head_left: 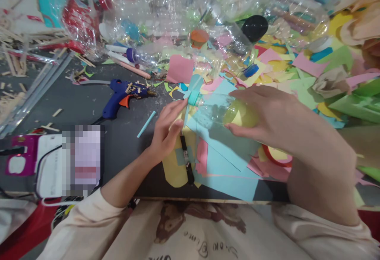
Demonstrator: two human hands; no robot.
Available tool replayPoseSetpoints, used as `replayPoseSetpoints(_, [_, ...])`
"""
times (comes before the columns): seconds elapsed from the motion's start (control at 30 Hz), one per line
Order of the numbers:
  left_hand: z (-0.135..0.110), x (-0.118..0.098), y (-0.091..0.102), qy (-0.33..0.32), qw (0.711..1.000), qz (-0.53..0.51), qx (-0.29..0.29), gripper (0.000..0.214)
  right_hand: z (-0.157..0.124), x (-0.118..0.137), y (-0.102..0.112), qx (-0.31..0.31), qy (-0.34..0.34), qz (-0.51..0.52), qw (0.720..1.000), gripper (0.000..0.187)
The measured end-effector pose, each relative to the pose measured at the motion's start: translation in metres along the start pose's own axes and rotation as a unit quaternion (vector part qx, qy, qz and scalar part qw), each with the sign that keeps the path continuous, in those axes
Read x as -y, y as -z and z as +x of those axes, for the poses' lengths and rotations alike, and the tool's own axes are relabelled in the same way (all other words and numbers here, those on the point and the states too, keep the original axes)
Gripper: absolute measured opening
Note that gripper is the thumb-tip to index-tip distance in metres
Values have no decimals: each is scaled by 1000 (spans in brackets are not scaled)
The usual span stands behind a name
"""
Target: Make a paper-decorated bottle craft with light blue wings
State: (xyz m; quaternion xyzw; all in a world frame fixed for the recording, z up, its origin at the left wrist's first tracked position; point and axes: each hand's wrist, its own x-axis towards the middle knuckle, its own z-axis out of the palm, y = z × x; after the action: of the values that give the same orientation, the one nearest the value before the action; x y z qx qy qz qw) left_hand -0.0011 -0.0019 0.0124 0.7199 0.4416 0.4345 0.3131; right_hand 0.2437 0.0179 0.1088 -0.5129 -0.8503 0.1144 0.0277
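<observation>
A clear plastic bottle [215,107] lies sideways above the blue paper, its neck pointing left and its base tinted yellow-green. My right hand [267,107] wraps round the base end. At the neck is a teal cap [194,96], with thin pale blue strips [196,82] standing out from it. My left hand [166,127] is closed at the cap, its thumb and fingers pinching one of the thin strips; its exact shape is partly hidden. Below lie a black pen [186,159], a yellow paper piece [175,173] and blue paper sheets [228,161].
A blue glue gun [117,97] lies left, its tip towards my left hand. Clear bottles [166,10] crowd the back. Paper scraps [311,64] cover the right, near a red tape roll [271,157]. Wood sticks [14,58] and a phone [87,157] are left.
</observation>
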Motion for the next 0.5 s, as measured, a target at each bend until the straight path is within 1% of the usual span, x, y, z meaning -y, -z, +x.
replayPoseSetpoints(0.17, [0,-2,-1,2,1000,0,6,52,-1,-2,-3,-17,-1,14,1000,54])
replayPoseSetpoints(0.3, [0,-3,-1,-3,1000,20,17,51,-2,-2,-5,-29,6,13,999,51])
replayPoseSetpoints(0.4, [0,-2,-1,-9,1000,6,9,52,-3,-2,-5,-29,10,23,999,47])
replayPoseSetpoints(0.5, [-1,0,-2,6,1000,-15,11,52,-4,-3,-5,-25,17,35,999,46])
